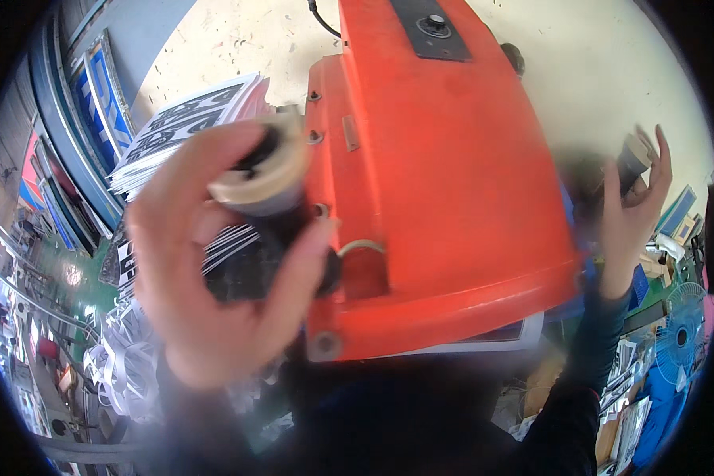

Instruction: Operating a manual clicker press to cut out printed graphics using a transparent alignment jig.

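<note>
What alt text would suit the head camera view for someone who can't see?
A person's left hand and right hand curl around dark, pale-rimmed cylinders on either side of a large red machine housing. A stack of printed sheets lies beyond the left hand.

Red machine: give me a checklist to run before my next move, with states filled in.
1. Left hand placed at the cream-rimmed piece: ok, fingers and thumb curve around it.
2. Left grip firm: cannot tell, the hand is blurred.
3. Right hand placed at the pale-rimmed dark piece: ok, it sits between thumb and fingers; firmness unclear.
4. Dial on the red machine readable: not ok, too small to read its setting.
5. Paper stack apart from the left hand: cannot tell, they overlap in view.
</note>
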### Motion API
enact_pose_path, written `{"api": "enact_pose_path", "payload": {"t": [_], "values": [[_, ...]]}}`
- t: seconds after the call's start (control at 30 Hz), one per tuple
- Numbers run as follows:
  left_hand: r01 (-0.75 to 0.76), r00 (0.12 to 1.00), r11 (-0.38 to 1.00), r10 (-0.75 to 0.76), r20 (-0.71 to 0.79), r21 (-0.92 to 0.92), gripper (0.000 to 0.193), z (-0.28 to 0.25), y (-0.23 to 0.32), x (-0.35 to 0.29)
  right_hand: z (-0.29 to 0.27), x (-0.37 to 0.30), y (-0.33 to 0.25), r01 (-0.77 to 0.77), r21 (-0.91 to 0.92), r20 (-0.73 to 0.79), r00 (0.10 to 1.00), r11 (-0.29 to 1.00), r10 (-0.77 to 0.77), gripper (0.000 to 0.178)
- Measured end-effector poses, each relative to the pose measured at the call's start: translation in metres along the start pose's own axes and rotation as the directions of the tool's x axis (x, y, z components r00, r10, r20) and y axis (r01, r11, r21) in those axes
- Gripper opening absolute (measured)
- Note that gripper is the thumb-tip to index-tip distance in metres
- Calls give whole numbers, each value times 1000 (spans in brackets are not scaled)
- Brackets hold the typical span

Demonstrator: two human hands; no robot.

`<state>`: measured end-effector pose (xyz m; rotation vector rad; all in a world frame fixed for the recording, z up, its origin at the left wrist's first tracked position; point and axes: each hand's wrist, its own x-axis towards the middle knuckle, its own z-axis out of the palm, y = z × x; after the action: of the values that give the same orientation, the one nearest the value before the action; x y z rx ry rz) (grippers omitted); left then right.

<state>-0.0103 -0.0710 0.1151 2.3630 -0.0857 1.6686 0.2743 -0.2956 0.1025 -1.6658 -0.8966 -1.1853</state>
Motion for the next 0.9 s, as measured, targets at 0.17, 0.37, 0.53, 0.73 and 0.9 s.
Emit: {"api": "enact_pose_path", "payload": {"t": [0.17, 0.37, 0.53, 0.73, 0.9], "values": [[99, 982, 977, -65, -178, 186, 46, -6, -16, -2, 6, -5, 4, -18, 279, -1, 1000, 960, 19, 47], [144, 961, 950, -67, -267, 277, 44, -9, -35, -16, 17, -19, -2, 24, 356, -34, 999, 934, -13, 48], [130, 960, 964, -65, -271, 231, 45, -12, -35, -20, 17, -24, -6, 11, 364, -78, 997, 931, 18, 48], [153, 953, 959, -79, -292, 240, 47, -11, -35, -23, 21, -24, -3, 34, 392, -61, 998, 919, -10, 47], [175, 932, 976, -123, -342, 127, 54, -3, -40, -26, 20, -22, 0, 56, 392, -75, 997, 918, -29, 47]]}}
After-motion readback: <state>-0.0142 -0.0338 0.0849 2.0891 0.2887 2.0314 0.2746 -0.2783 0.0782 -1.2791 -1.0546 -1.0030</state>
